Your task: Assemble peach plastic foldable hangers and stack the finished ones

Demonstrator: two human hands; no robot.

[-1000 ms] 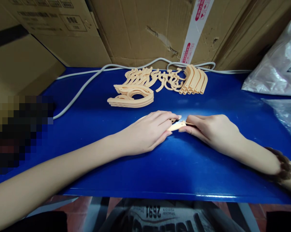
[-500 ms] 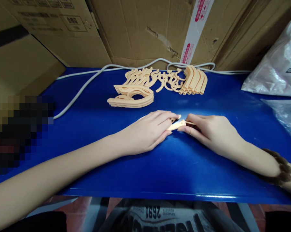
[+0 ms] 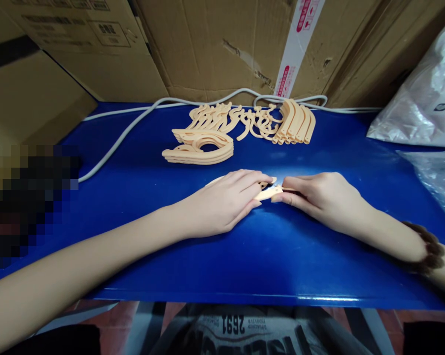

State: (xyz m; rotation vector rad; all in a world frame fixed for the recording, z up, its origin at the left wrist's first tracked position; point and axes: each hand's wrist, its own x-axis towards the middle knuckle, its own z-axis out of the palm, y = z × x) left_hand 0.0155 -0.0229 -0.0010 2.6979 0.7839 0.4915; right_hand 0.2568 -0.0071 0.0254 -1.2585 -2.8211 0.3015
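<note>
My left hand lies palm down on the blue table, fingers pressed on a peach plastic piece. My right hand pinches the same piece from the right, fingers closed on its end. Most of the piece is hidden under both hands. Behind them a flat stack of peach plastic hangers lies on the table, with a row of loose peach hooks and curved parts further back.
A white cable runs along the table's back and left. Cardboard boxes wall off the back. Clear plastic bags sit at the right. A dark bracelet is on my right wrist. A blurred patch covers the left edge.
Almost nothing has changed. The view has shifted slightly; both hands stay on the peach piece in the same place.
</note>
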